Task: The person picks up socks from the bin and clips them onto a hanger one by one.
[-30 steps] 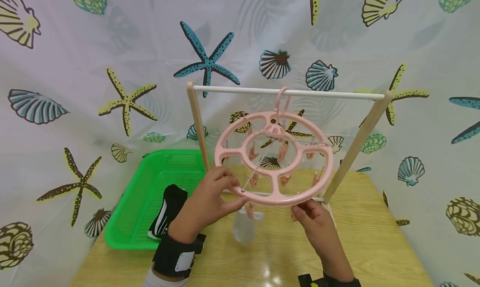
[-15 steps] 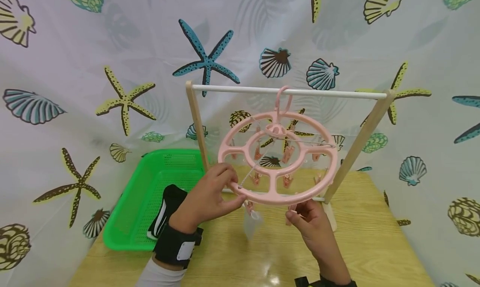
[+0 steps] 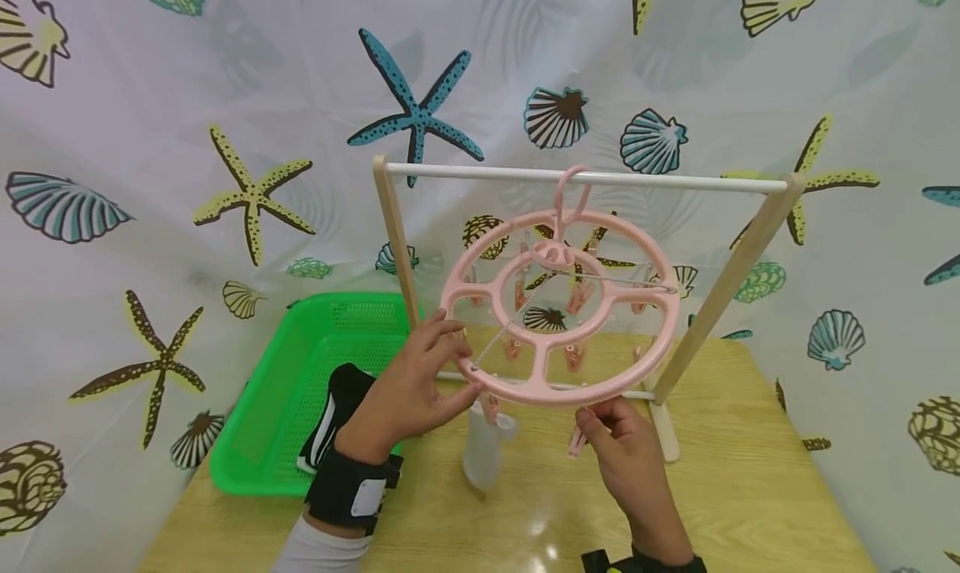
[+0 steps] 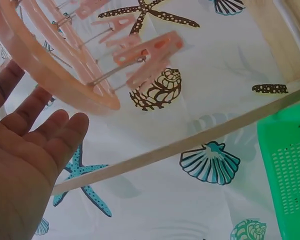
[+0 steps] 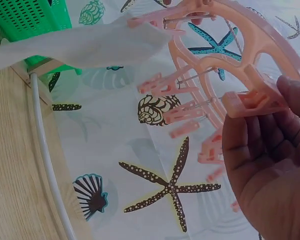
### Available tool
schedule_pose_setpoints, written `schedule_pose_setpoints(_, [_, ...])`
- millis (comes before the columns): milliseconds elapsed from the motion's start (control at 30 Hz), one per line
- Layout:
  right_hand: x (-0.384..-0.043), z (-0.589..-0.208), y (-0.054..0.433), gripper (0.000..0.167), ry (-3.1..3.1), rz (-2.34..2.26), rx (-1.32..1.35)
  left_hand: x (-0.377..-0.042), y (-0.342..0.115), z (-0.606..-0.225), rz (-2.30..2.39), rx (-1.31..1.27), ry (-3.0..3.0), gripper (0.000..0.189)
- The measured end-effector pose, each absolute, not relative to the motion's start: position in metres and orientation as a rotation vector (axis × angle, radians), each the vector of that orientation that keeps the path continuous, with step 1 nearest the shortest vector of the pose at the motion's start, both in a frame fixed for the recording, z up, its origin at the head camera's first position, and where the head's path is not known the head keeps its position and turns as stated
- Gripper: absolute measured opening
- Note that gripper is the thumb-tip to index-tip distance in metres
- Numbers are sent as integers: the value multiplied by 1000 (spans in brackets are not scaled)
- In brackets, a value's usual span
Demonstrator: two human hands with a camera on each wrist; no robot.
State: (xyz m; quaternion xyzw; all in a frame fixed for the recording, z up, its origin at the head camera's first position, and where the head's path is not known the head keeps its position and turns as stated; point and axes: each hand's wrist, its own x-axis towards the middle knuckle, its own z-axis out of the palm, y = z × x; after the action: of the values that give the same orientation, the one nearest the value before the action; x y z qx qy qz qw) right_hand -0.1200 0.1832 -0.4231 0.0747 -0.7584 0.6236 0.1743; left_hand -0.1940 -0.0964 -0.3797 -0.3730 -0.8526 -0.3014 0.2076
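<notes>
A round pink clip hanger [image 3: 540, 365] hangs by its hook from a white bar, its near rim tipped down. My left hand [image 3: 420, 386] holds that rim at the front left, fingers behind it and thumb in front. Just right of this hand, a white sock [image 3: 482, 452] dangles from one of the hanger's clips; it stretches across the top of the right wrist view. Under the rim's front right, my right hand [image 3: 626, 448] pinches a pink clothespin [image 5: 255, 102] between thumb and fingers. Several other clothespins [image 4: 155, 55] hang from the ring.
A wooden rack [image 3: 723, 294] with a white top bar [image 3: 480, 173] stands on the wood-grain table [image 3: 750, 490]. At left sits a green basket [image 3: 247, 440] holding a black, white-striped sock [image 3: 348, 398]. Behind is a sea-life patterned curtain [image 3: 300, 65].
The hanger has shifted slightly right and turned a little. My right hand has moved a bit left and down, bringing the clothespin more into sight. The white sock has swung about.
</notes>
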Motion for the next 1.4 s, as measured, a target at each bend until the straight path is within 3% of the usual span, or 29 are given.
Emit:
schedule_pose_setpoints(167, [-121,-423,184,9,-2161,1767,159,-195,-110,-385,-870,-917,-2425,34])
schedule_pose_setpoints(433, [-119,-418,188,16,-2119,1867,114,-216,-159,-419,-829,-468,-2677,24])
schedule_pose_setpoints(600, [-118,-419,190,15,-2046,1958,184,-239,-190,-438,-681,-379,-2942,35])
schedule_pose_setpoints(800, [-117,-419,189,15,-2069,1936,188,-263,-214,-462,-866,-189,-3244,54])
schedule_pose_setpoints(967, [-115,-420,187,16,-2103,1930,146,-264,-222,-472,-882,31,-3315,61])
schedule_pose_setpoints(1400, [-116,-423,187,12,-2048,1973,211,-260,-217,-474,-898,148,-3098,61])
